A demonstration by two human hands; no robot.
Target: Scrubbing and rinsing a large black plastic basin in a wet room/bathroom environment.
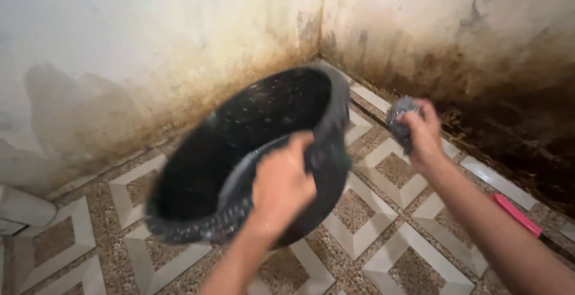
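Left hand [281, 181] clamps the tilted black pot [251, 151] by its rim, right hand [422, 136] fisted on a scrubber [398, 115]; wet rim could slip onto the tiled floor [383, 223].

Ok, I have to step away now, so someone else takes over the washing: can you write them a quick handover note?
Left hand: grips the rim of the black pot, held tilted above the tiled floor, mouth toward the wall.
Right hand: closed on a grey scrubber, apart from the pot.
A pink tool lies on the floor at right.
Done: pot looks wet and speckled inside.
Left: probably more scrubbing; how clean it is cannot be told.
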